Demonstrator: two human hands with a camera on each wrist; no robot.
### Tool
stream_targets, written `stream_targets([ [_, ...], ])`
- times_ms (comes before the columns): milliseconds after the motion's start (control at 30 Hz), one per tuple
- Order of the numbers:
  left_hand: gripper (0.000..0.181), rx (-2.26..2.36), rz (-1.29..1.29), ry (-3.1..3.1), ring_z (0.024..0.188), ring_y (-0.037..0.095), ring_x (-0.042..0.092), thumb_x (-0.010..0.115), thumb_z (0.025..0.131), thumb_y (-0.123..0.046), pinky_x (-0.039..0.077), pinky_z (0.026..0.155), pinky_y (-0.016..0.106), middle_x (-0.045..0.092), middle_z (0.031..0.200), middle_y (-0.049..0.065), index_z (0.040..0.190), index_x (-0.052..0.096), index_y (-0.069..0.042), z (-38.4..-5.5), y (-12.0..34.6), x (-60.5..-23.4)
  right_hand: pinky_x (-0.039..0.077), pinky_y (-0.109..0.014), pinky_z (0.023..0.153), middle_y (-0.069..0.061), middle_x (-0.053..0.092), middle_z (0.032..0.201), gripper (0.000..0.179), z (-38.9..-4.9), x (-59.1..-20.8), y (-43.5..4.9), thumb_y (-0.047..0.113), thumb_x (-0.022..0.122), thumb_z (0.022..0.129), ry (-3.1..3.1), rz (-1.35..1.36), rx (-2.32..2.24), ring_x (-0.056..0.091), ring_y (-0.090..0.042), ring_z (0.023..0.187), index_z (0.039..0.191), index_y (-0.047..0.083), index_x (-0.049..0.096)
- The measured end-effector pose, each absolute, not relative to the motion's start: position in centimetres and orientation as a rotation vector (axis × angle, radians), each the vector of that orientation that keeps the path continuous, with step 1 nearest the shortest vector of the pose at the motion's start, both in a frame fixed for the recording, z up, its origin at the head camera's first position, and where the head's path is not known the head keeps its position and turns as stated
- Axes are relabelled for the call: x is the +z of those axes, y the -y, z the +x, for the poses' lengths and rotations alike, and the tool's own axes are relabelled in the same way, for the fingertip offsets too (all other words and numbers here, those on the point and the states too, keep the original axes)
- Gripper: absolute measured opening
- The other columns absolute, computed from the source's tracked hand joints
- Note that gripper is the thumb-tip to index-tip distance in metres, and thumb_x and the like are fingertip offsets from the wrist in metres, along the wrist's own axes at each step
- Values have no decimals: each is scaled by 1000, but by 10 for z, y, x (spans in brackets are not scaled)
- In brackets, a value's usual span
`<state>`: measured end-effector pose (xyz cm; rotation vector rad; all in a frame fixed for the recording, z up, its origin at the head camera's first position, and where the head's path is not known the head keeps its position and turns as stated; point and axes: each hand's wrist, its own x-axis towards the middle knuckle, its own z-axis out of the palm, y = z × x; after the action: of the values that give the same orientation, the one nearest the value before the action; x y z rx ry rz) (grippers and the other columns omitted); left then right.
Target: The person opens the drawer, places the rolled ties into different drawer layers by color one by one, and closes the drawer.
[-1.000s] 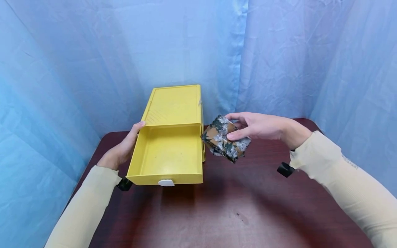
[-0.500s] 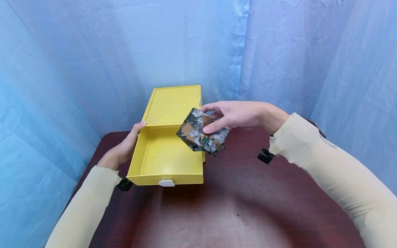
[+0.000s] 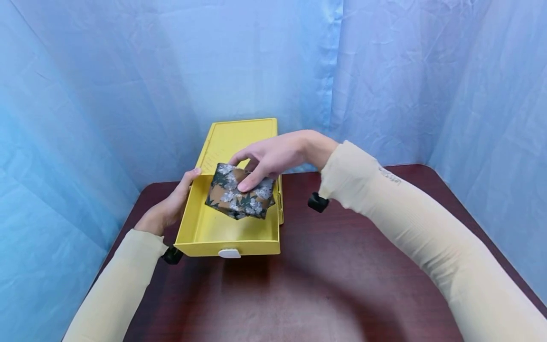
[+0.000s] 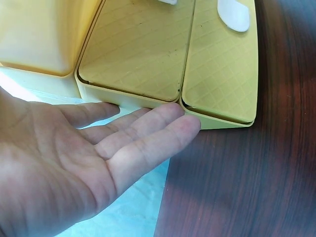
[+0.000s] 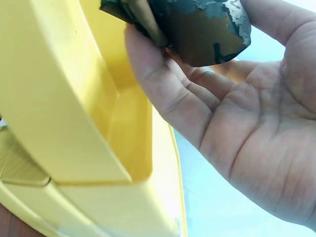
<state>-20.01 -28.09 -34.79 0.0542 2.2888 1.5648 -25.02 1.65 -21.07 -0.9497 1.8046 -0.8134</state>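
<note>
My right hand [image 3: 273, 154] pinches a folded floral cloth [image 3: 239, 192], brown with grey-white flowers and dark leaves, thumb on top and fingers beneath. It hangs over the pulled-out top drawer [image 3: 226, 248] of a yellow drawer cabinet [image 3: 245, 135]. The right wrist view shows the cloth [image 5: 202, 34] between fingers and thumb, beside the drawer's wall [image 5: 74, 113]. At the cabinet's left side my left hand [image 3: 173, 202] rests with its fingertips against the side. Seen from the left wrist, the left hand's fingers [image 4: 148, 153] lie nearly straight along the cabinet's edge.
Two lower drawers [image 4: 136, 49] are pushed in, with white handles [image 4: 234, 15]. The cabinet stands on a dark red-brown table [image 3: 299, 289]. Light blue curtains [image 3: 265, 57] hang behind and at both sides. A black wrist camera [image 3: 318, 203] sits under the right sleeve.
My right hand has carried the cloth leftward, from right of the cabinet to over the pulled-out drawer. The left hand and the cabinet have stayed in place.
</note>
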Motion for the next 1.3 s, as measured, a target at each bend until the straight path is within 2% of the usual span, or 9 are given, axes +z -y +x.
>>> stream_targets([
  [33, 94, 1566, 56, -2288, 89, 24, 68, 14, 93, -81, 55, 81, 37, 68, 105, 12, 140, 46, -5, -200, 281, -348, 53, -38, 95, -8, 58, 137, 80, -250, -212, -11, 31, 75, 93, -1775, -938, -822, 61, -19, 121, 156, 15, 29],
  [200, 90, 1591, 47, -2275, 90, 24, 67, 15, 93, -81, 54, 82, 37, 65, 107, 13, 137, 44, -8, -200, 282, -347, 55, -45, 93, -15, 62, 131, 69, -247, -217, 11, 24, 72, 96, -1678, -870, -864, 65, -28, 115, 151, 13, 33],
  [400, 88, 1577, 32, -2311, 99, 27, 62, 17, 93, -81, 52, 86, 38, 59, 116, 17, 139, 42, -10, -200, 283, -347, 58, -46, 86, -12, 59, 132, 72, -243, -223, 30, 23, 71, 97, -1752, -817, -794, 65, -25, 115, 155, 14, 31],
  [567, 91, 1552, 12, -2324, 106, 29, 60, 16, 92, -82, 51, 88, 39, 54, 122, 20, 144, 40, -11, -199, 284, -348, 59, -44, 83, -8, 47, 142, 75, -239, -231, 42, 22, 69, 98, -1815, -797, -710, 58, -24, 122, 159, 14, 27],
  [800, 96, 1554, 33, -2310, 108, 27, 59, 15, 92, -81, 49, 91, 38, 53, 127, 20, 147, 38, -7, -199, 285, -347, 59, -43, 81, -7, 52, 136, 73, -235, -243, 49, 20, 70, 97, -1824, -762, -631, 60, -22, 117, 158, 16, 31],
  [1067, 97, 1552, 22, -2312, 104, 27, 61, 16, 92, -82, 52, 86, 38, 55, 126, 20, 149, 37, -6, -199, 284, -348, 60, -43, 78, -5, 37, 152, 73, -231, -246, 56, 18, 67, 99, -1931, -754, -505, 49, -18, 127, 160, 19, 28],
  [1200, 95, 1561, 33, -2324, 99, 27, 61, 16, 93, -81, 53, 82, 39, 56, 122, 19, 148, 38, -6, -199, 285, -349, 61, -43, 74, -5, 41, 148, 66, -226, -240, 61, 20, 65, 100, -2005, -794, -393, 51, -23, 125, 158, 19, 32],
  [1300, 95, 1561, 27, -2336, 97, 27, 60, 16, 93, -81, 52, 82, 39, 54, 119, 18, 148, 38, -6, -198, 286, -349, 61, -43, 72, -6, 48, 138, 51, -222, -234, 64, 22, 64, 101, -2052, -825, -299, 56, -28, 120, 147, 17, 45],
])
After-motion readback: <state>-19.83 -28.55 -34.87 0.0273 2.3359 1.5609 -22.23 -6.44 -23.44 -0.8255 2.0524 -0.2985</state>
